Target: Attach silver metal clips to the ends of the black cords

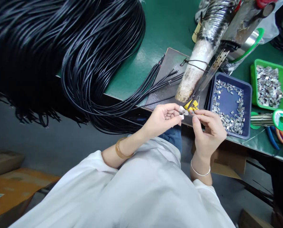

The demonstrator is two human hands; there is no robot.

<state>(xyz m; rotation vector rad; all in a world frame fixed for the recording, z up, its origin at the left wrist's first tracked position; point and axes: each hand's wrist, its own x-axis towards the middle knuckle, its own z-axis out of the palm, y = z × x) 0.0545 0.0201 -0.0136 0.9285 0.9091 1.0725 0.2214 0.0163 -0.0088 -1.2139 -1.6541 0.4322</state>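
My left hand is closed in a pinch in front of the bench edge. White wraps cover its thumb and index fingertips, and what lies between them is too small to make out. Close on its right, my right hand pinches a small metal piece between thumb and forefinger. The two sets of fingertips nearly meet. Just beyond them are a yellow piece and the lower end of a wrapped, scorched tube. Black cables run behind my left hand, their stripped ends lying on a dark board.
A big bundle of black cables hangs over the bench's left edge. On the right stand a blue tray and a green tray of small metal clips. Beside them lie a solder wire spool and pliers.
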